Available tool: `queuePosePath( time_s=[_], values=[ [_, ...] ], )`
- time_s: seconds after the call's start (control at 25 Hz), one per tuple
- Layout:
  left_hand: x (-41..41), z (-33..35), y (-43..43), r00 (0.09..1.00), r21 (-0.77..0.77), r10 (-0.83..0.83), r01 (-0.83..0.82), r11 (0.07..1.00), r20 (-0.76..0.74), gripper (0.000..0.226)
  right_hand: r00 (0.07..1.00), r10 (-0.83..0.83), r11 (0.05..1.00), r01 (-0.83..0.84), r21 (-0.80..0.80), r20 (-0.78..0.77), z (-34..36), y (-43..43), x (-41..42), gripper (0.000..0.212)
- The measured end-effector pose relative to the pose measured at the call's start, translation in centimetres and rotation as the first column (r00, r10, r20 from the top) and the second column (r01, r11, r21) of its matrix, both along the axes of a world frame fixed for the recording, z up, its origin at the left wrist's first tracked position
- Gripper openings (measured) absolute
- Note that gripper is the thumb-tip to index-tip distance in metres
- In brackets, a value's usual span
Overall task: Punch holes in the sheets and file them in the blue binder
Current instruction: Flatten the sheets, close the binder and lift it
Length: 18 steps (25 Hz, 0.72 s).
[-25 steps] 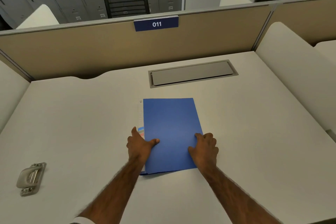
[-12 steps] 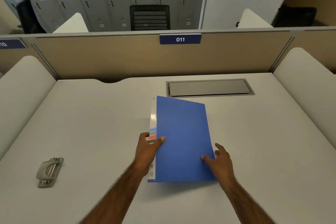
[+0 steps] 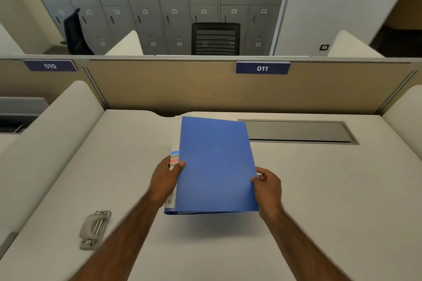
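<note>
The blue binder (image 3: pixel 215 164) is closed and held up off the desk, with a shadow below it. A white spine label with blue, grey and red bands runs along its left edge. My left hand (image 3: pixel 165 180) grips that spine edge, thumb on the cover. My right hand (image 3: pixel 267 186) pinches the binder's right edge near the lower corner. A grey metal hole punch (image 3: pixel 94 229) lies on the desk at the lower left, apart from both hands. No loose sheets are visible.
The pale desk (image 3: pixel 331 201) has a grey cable flap (image 3: pixel 296 131) set in at the back right. A tan partition (image 3: pixel 182 86) labelled 011 closes off the back, and padded side dividers (image 3: pixel 50 141) stand left and right. Lockers and a black chair are beyond.
The binder lay flat under both hands; it has since been lifted off the desk, my left hand taking the spine and my right hand the right edge. The view has tilted upward.
</note>
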<state>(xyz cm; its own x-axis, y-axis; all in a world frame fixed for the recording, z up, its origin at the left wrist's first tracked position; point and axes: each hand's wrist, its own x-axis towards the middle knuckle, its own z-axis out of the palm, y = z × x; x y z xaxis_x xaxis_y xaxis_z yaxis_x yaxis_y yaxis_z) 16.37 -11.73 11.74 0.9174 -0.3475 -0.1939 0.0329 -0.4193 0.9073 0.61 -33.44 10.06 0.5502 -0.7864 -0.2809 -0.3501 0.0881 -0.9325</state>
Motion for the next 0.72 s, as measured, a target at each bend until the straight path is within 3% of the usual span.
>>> queuePosePath(
  time_s=[0.36, 0.72],
  values=[
    [11.4, -3.9, -2.3, 0.994, 0.118, 0.100, -0.105, 0.987, 0.048, 0.036, 0.991, 0.006, 0.996, -0.018, -0.086, -0.135, -3.5, -1.2, 12.9, 0.035],
    [14.5, -6.3, -4.8, 0.992, 0.193, 0.109, -0.119, 0.974, 0.060, 0.043, 0.964, 0.018, 0.986, -0.060, -0.153, -0.264, -6.3, -2.5, 16.6, 0.032]
  ],
)
